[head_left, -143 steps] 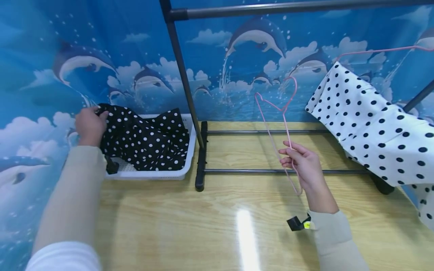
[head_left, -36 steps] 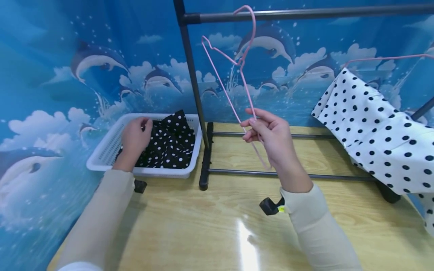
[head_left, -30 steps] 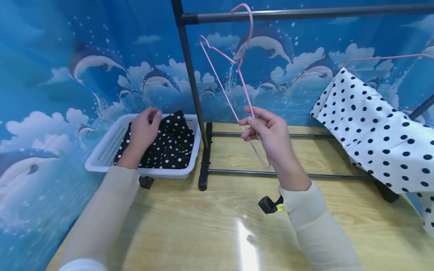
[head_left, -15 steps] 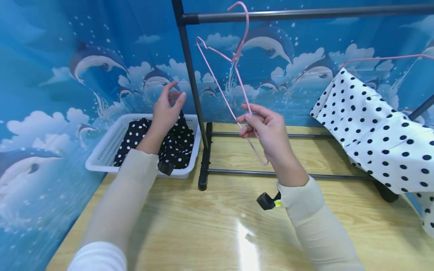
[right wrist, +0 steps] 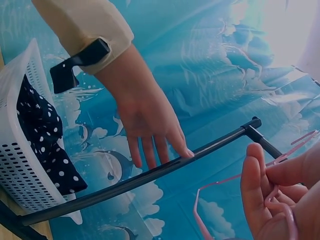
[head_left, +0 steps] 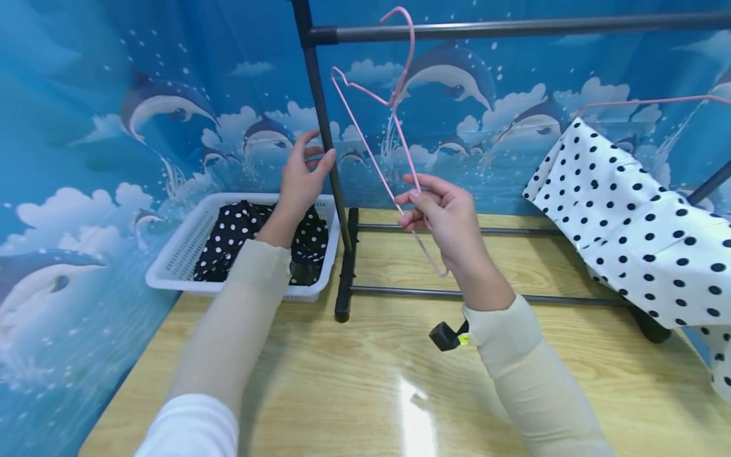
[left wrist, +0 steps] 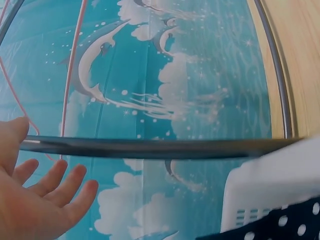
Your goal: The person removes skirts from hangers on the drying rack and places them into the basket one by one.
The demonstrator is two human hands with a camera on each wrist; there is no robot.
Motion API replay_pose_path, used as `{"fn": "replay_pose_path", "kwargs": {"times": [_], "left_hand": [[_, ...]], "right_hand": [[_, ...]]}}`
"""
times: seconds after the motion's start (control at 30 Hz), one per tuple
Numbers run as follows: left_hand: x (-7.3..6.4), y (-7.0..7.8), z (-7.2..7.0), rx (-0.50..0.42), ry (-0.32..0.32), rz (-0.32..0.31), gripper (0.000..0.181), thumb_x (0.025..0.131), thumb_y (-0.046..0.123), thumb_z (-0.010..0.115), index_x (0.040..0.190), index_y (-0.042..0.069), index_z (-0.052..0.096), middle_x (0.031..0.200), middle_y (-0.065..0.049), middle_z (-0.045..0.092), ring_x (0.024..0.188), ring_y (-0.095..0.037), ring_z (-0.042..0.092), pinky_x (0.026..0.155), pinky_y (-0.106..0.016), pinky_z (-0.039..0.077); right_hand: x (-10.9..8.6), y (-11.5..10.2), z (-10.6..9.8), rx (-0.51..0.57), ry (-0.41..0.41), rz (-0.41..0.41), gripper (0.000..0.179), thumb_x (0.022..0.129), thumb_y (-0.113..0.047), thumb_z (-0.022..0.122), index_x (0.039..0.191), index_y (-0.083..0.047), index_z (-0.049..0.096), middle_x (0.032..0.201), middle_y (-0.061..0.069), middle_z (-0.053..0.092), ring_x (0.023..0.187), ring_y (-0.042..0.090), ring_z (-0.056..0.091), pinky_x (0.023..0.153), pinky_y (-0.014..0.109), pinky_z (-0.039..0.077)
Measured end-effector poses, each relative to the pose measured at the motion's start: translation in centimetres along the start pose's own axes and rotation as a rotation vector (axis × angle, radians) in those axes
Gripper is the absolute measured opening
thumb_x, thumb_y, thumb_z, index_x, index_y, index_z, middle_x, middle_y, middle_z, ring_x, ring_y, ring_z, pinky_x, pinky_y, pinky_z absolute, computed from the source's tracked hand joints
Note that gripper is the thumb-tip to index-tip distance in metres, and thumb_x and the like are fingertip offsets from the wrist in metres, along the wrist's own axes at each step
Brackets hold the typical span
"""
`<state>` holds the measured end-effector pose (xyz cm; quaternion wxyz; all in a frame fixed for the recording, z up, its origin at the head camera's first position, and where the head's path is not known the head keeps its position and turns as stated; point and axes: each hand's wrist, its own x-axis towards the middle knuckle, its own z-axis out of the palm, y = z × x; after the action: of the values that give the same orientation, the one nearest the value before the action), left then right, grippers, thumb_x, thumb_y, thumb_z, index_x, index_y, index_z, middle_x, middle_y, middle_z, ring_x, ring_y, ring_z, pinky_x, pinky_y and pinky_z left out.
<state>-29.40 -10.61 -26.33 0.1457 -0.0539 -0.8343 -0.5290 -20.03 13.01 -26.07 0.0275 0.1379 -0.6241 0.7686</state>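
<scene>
My right hand pinches one side of a pink wire clothes hanger, whose hook overlaps the top rail in the head view. My left hand is beside the dark upright pole of a clothes rack, fingers spread and loosely bent, with nothing held. In the left wrist view the thumb and fingers of the left hand lie on either side of the pole's line. Below that hand, a black cloth with white dots lies crumpled in a white plastic basket, partly hidden by the forearm.
A white cloth with black dots hangs from another pink hanger at the right. The rack's top rail crosses above, and its lower bars run near the wooden floor. A dolphin-print curtain stands behind.
My left hand has let go of the black dotted cloth, then moved right and up from the basket to the pole. My right hand has brought the hanger left and up towards the rail.
</scene>
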Motion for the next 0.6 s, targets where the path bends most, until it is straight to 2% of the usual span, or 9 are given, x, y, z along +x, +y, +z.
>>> {"fn": "replay_pose_path", "kwargs": {"times": [0.2,0.4,0.5,0.6], "left_hand": [[0.1,-0.3,0.7,-0.068,0.012,-0.004,0.059,0.097,0.044,0.054,0.150,0.032,0.030,0.144,-0.003,0.048,0.127,-0.018,0.050,0.105,-0.036,0.043],[0.1,-1.0,1.3,-0.095,0.025,0.042,0.058,0.099,0.040,0.053,0.151,0.027,0.030,0.141,-0.005,0.053,0.127,-0.015,0.052,0.105,-0.033,0.042],[0.3,-1.4,1.9,-0.066,0.041,0.085,0.055,0.100,0.036,0.053,0.149,0.021,0.034,0.135,-0.007,0.058,0.122,-0.016,0.057,0.103,-0.031,0.045],[0.4,-1.8,2.4,0.012,0.079,0.145,0.048,0.100,0.031,0.054,0.143,0.014,0.043,0.127,-0.010,0.064,0.115,-0.018,0.062,0.098,-0.031,0.048]], "right_hand": [[0.1,-0.1,0.3,-0.011,-0.001,0.006,0.030,0.101,-0.006,0.051,0.130,-0.001,0.058,0.095,0.014,0.070,0.063,0.013,0.067,0.064,0.027,0.058],[0.4,0.2,0.6,-0.009,-0.003,0.007,0.030,0.101,-0.005,0.050,0.129,0.000,0.057,0.093,0.013,0.070,0.063,0.012,0.066,0.062,0.025,0.057],[0.6,0.4,0.7,-0.022,-0.013,0.007,0.030,0.101,-0.006,0.050,0.129,0.000,0.057,0.094,0.013,0.070,0.063,0.011,0.066,0.062,0.024,0.057],[0.7,0.5,0.8,-0.040,-0.020,0.003,0.029,0.102,-0.006,0.049,0.129,-0.001,0.057,0.093,0.010,0.070,0.064,0.011,0.066,0.062,0.023,0.057]]}}
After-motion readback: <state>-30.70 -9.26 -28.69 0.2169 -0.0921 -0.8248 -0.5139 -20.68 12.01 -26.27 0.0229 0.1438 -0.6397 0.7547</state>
